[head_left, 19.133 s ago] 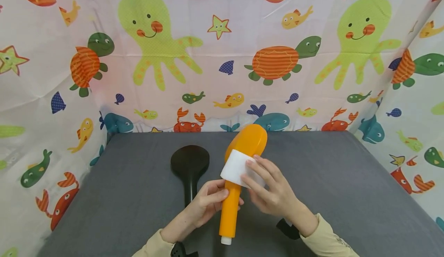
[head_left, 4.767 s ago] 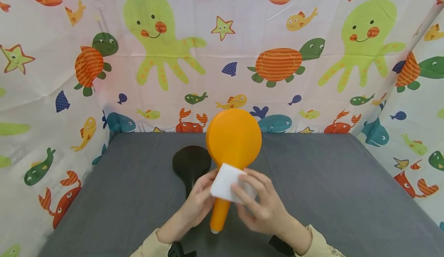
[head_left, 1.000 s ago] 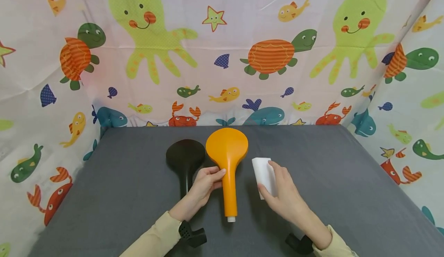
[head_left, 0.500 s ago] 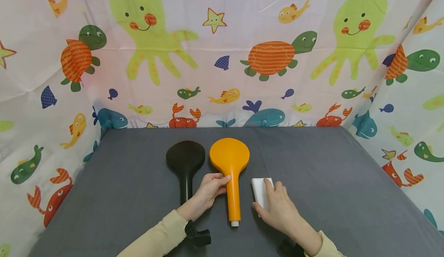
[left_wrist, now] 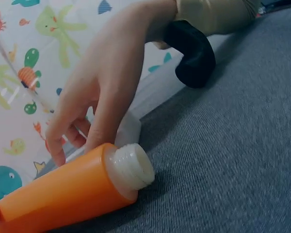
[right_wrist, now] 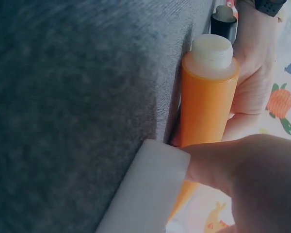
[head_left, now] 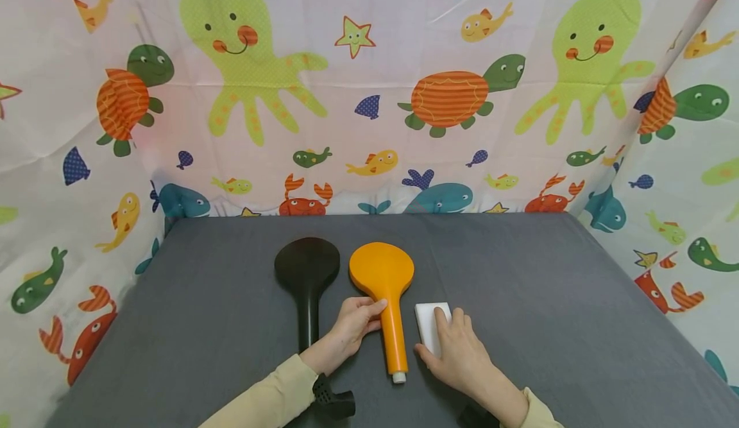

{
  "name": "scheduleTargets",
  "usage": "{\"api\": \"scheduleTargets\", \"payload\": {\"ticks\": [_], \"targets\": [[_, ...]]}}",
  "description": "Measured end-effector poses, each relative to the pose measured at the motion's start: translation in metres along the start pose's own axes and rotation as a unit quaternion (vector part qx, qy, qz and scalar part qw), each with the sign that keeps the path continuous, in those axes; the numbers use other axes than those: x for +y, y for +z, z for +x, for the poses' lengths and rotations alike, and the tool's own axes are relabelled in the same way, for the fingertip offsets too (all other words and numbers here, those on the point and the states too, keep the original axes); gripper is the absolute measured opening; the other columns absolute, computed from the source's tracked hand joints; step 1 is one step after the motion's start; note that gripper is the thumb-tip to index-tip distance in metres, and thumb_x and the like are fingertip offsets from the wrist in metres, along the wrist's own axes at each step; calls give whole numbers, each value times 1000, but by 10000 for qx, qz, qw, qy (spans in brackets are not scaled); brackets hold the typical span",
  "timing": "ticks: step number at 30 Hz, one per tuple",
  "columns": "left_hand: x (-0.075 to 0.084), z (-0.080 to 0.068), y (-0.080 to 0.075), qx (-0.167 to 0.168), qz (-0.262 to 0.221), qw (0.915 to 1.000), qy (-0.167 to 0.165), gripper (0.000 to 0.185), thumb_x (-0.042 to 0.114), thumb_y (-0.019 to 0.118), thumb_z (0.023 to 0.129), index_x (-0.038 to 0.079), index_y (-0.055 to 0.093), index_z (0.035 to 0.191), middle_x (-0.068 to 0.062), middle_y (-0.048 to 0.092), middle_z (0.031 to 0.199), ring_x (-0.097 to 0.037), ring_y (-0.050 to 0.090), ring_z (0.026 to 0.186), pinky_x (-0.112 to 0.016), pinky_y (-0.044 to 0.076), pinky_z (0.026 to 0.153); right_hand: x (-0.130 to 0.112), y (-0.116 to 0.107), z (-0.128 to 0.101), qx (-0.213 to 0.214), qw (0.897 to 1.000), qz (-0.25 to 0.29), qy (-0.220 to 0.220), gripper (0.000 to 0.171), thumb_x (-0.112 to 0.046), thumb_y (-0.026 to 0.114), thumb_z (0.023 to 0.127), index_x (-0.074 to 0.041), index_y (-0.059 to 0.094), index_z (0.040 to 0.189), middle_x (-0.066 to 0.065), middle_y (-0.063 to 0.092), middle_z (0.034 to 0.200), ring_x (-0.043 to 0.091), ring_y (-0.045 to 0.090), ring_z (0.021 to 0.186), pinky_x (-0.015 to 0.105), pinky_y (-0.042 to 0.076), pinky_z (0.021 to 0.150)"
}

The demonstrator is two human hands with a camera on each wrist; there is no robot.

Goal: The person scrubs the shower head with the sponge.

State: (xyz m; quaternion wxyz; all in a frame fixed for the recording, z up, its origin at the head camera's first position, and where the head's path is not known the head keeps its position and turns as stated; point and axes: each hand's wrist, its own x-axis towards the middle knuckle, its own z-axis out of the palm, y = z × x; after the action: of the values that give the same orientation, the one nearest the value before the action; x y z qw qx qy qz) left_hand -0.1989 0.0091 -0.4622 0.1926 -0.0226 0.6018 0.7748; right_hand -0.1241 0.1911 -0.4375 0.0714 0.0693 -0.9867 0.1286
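My left hand (head_left: pixel 355 325) pinches the neck of an orange shower head (head_left: pixel 382 271), which lies face up with its handle toward me. Its white threaded end (left_wrist: pixel 133 167) sticks out close over the cloth in the left wrist view. To the right, my right hand (head_left: pixel 458 354) grips a white sponge block (head_left: pixel 430 325), flat on the cloth, thumb at its near left side and fingers over its right part. The right wrist view shows the sponge's near end (right_wrist: pixel 157 170) against the thumb. A black shower head (head_left: pixel 307 267) lies to the left, its lower handle hidden behind my left arm.
Grey cloth (head_left: pixel 519 287) covers the table. A white curtain (head_left: pixel 369 68) printed with sea animals stands behind it and along both sides. Black wrist cameras (head_left: pixel 335 402) sit on my wrists, close over the cloth.
Earlier the sponge was against the raised orange shower head, which was turned over between the hands. Since then both have come down to the cloth, the sponge moved away to the right.
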Motion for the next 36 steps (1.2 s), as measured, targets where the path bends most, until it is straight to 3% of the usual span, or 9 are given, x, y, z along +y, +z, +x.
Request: {"api": "scheduleTargets", "payload": {"ticks": [7,11,13,15,18,20,21,28,36], "targets": [[11,-5,-8,-75,1028,9947,-67,36,19,61,91,-14,59,104,-14,62,90,-17,64,75,-33,55,72,-3,-9,0,-109,9997,-163,119,66,-48,67,80,2,53,121,20,46,95,26,44,75,32,43,51],[34,-24,-27,-461,2179,9749,64,41,27,57,93,-11,59,107,-16,62,95,-21,64,78,-33,55,72,-5,-13,2,141,9997,-192,-96,61,-42,65,83,3,53,122,23,47,101,29,46,79,32,44,52],[51,-38,-40,-517,2642,9618,493,39,26,56,94,-9,59,109,-18,62,99,-26,64,82,-33,55,71,-5,-15,3,218,9994,-182,-194,57,-38,65,83,2,52,121,23,47,102,30,47,80,31,43,51],[64,-49,-55,-193,3042,9457,1130,34,23,57,93,-6,59,111,-15,64,100,-27,64,84,-32,54,70,-4,-18,5,220,9994,-173,-216,55,-35,66,83,2,52,120,23,47,102,31,46,79,30,42,50],[74,-58,-77,696,3441,9157,1954,28,17,60,91,-3,59,111,-14,64,100,-28,63,88,-33,53,70,-3,-22,7,167,9996,-170,-168,54,-33,67,83,3,51,120,25,46,103,33,47,80,31,43,49],[73,-61,-90,1245,3634,9000,2059,30,16,61,91,-4,57,112,-15,62,102,-29,62,91,-37,52,72,-2,-23,7,77,9998,-162,-76,56,-33,67,83,4,50,120,25,46,101,33,47,78,32,43,48],[71,-62,-95,1384,3669,8983,1980,32,17,61,91,-6,55,114,-17,61,104,-31,61,94,-40,52,75,-3,-24,7,28,9999,-152,-26,56,-34,67,83,4,50,121,25,46,99,32,47,76,32,43,47],[47,-57,-110,1135,3284,9352,687,60,28,61,90,-15,40,127,-25,58,110,-35,59,98,-44,50,80,-3,-19,6,-396,9990,-52,196,65,-38,69,80,7,48,122,24,47,94,32,49,72,37,45,48],[38,-47,-113,1119,3020,9448,601,61,21,67,85,-20,43,123,-34,54,114,-34,62,90,-47,50,79,-7,-8,13,-575,9982,-108,106,67,-37,71,78,8,48,122,24,45,94,31,49,73,39,47,50]]}}
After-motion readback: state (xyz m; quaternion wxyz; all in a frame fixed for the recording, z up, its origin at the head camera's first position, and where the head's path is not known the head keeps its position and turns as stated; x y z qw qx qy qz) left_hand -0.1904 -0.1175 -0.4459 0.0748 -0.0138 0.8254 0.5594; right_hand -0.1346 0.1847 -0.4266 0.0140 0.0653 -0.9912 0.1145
